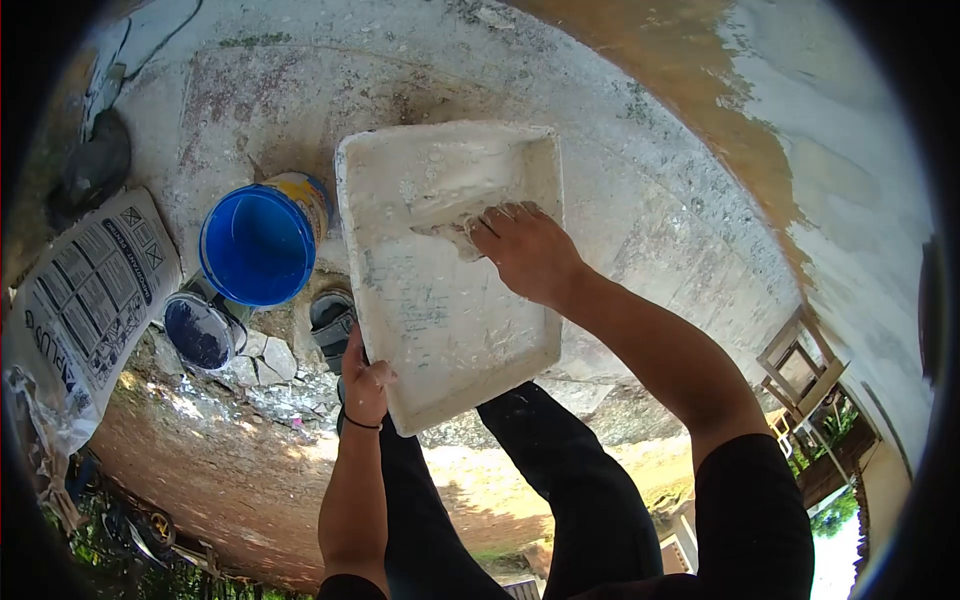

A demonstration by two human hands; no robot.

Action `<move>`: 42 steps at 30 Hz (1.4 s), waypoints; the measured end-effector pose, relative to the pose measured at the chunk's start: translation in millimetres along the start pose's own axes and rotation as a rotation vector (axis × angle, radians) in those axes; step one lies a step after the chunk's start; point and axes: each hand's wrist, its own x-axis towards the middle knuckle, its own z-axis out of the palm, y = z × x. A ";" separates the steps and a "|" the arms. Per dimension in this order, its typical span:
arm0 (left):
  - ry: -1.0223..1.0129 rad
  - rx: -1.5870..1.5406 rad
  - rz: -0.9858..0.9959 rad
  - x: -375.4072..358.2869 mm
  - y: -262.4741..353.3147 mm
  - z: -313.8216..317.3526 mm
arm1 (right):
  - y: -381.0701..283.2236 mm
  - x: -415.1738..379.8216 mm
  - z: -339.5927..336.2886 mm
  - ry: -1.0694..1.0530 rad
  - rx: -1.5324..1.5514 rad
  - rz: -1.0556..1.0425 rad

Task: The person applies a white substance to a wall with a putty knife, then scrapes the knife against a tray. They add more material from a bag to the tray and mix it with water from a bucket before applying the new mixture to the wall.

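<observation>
A white rectangular tray [430, 375] with raised walls is tilted in front of my legs, smeared with wet whitish residue. Around its lower left rim my left hand [364, 388] is closed, thumb on the near side and a dark band at the wrist. Inside the tray, my right hand [525, 250] is closed on a limp, soaked whitish rag [460, 240], pressed against the tray's bottom. The fingers hide part of the rag. Milky liquid lies at the tray's far end.
Left of the tray stand a blue-lined bucket [258, 248] and a smaller pail [200, 330] with dark contents. A printed sack [90, 300] lies beyond them. My shoe [332, 325] shows beside the tray. A wall [830, 150] rises at right, near a wooden chair-like frame [800, 365].
</observation>
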 end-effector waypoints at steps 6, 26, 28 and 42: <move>-0.073 0.000 -0.026 -111.4 88.1 75.4 | -17.3 -50.1 -172.5 0.053 0.015 0.025; -0.575 0.230 0.186 -407.7 334.3 232.5 | -189.1 -270.3 -575.1 0.329 -0.325 0.423; -0.648 0.204 0.177 -418.4 343.7 230.8 | -227.3 -291.7 -578.0 0.402 -0.301 0.479; -0.999 0.360 0.038 -484.5 325.7 308.7 | -258.6 -431.1 -591.2 0.530 -0.344 0.951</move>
